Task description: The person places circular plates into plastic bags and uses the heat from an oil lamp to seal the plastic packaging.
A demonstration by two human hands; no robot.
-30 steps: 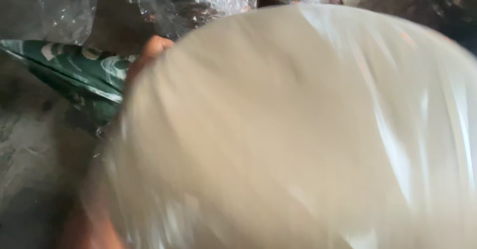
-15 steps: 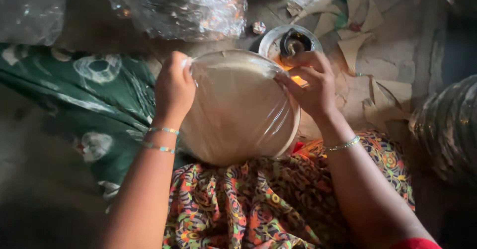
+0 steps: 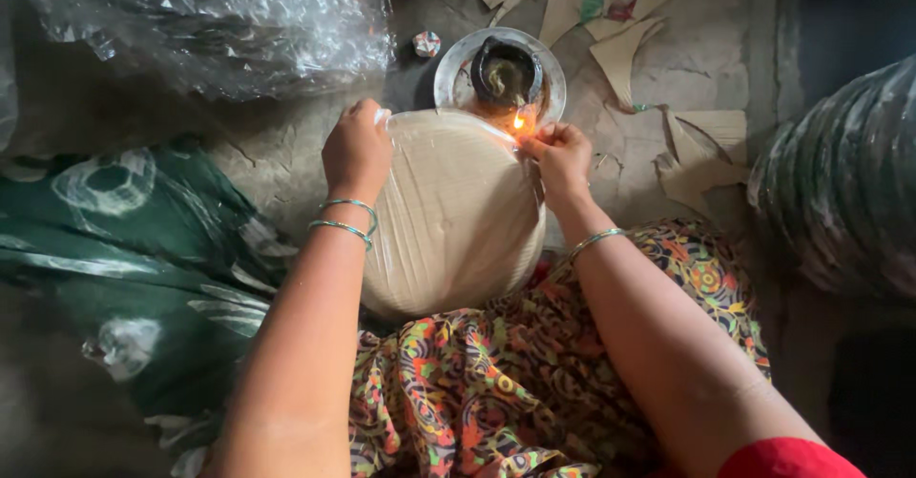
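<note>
Head view. One round stack of pale plates (image 3: 453,216), wrapped in clear film, rests on the lap. The left hand (image 3: 356,149) grips its upper left rim, fingers closed. The right hand (image 3: 561,154) pinches the film edge at the upper right beside one small flame (image 3: 519,121). One oil lamp (image 3: 506,70) sits on one steel dish (image 3: 458,72). Judged step: heat-sealing the wrap; the next move calls for keeping the film close to the flame without scorching.

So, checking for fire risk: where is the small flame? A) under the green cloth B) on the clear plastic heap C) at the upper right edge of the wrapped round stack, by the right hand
C: the flame burns at the wrapped round stack beside the right hand.
</note>
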